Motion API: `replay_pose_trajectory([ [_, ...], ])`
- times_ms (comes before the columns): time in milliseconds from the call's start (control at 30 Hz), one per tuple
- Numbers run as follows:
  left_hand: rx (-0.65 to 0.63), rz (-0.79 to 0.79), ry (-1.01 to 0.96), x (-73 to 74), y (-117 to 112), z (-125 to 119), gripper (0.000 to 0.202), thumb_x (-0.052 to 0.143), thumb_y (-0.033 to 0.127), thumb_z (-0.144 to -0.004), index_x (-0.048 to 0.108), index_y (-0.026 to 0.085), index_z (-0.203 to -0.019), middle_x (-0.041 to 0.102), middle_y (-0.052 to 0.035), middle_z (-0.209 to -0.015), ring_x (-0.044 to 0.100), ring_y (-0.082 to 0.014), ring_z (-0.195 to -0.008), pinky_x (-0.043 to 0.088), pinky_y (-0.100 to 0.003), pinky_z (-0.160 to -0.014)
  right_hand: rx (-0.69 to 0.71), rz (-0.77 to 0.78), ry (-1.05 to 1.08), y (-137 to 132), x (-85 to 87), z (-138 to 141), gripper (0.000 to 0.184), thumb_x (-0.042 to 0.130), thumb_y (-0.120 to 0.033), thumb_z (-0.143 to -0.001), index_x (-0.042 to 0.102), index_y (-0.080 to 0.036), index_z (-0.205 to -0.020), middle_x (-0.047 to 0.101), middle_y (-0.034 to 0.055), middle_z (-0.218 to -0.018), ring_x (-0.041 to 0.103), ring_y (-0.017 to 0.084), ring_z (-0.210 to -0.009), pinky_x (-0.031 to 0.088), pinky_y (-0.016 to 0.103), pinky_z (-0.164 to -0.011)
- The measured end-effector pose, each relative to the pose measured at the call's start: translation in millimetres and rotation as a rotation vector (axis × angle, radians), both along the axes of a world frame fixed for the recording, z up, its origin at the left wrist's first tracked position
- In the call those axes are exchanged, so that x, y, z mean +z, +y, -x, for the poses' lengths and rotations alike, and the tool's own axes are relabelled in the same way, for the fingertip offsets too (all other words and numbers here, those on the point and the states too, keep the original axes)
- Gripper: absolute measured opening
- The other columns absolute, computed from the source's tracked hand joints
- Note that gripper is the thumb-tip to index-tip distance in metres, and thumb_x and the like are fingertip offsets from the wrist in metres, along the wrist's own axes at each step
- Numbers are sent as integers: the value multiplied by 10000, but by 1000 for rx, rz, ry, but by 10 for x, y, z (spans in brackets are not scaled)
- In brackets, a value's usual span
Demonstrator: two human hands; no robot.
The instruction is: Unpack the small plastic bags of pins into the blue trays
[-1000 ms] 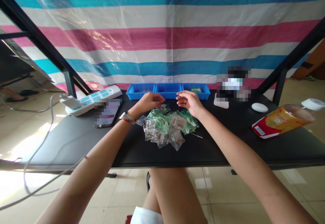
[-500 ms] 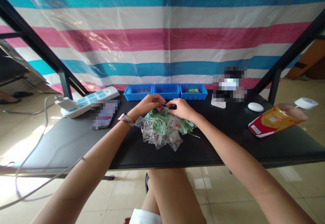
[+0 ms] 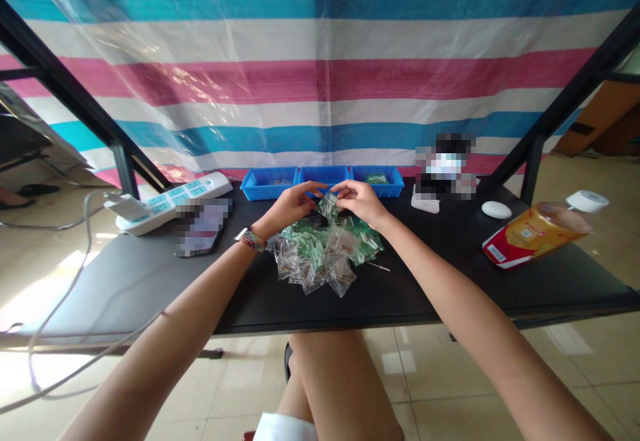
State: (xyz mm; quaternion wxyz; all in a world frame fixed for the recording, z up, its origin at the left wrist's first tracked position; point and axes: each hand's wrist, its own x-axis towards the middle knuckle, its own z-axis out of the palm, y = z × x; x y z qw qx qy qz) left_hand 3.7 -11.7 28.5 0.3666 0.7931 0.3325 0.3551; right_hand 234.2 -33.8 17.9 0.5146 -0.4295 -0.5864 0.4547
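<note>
Between my hands is a small clear plastic bag (image 3: 329, 206) with greenish contents, held just above the far side of a pile. My left hand (image 3: 293, 204), a woven band at its wrist, grips the bag's left edge with bent fingers. At the opposite edge, the fingers and thumb of my right hand (image 3: 363, 202) pinch the same bag. Below them lie green packets (image 3: 310, 241) heaped with slim pieces inside. Clear packets (image 3: 303, 271) with brownish pieces cover the near side of this heap. What exactly the packets contain is too small to make out.
Behind my hands stand three joined blue bins (image 3: 270, 191), the right one with green packets inside. A power strip (image 3: 175, 201) and a phone (image 3: 204, 228) lie left. Rightward are a white oval object (image 3: 497, 210) and a drink bottle (image 3: 537, 233). A thin metal pin (image 3: 379, 267) lies beside the heap.
My hands have moved slightly apart, and the small bag between them now shows more fully, raised and spread. The whole view has shifted a little.
</note>
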Motion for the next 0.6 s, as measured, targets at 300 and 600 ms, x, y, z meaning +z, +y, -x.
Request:
replay_pose_trajectory([
  [300, 20, -334, 51, 137, -137, -41, 511, 676, 261, -940, 699, 286, -1450, 645, -111, -1394, 719, -192, -1040, 594, -297, -807, 19, 192, 393, -23, 58, -4, 249, 855, -114, -664, 759, -169, -887, 739, -7, -799, 704, 143, -781, 596, 273, -773],
  [600, 131, -270, -72, 147, -132, -77, 403, 692, 464, -986, 594, 180, -718, 524, 14, -697, 475, -135, -667, 381, -278, -626, 240, 374, 470, -158, 199, 52, 148, 799, -290, -900, 709, -178, -935, 790, 49, -857, 779, 205, -735, 680, 336, -693],
])
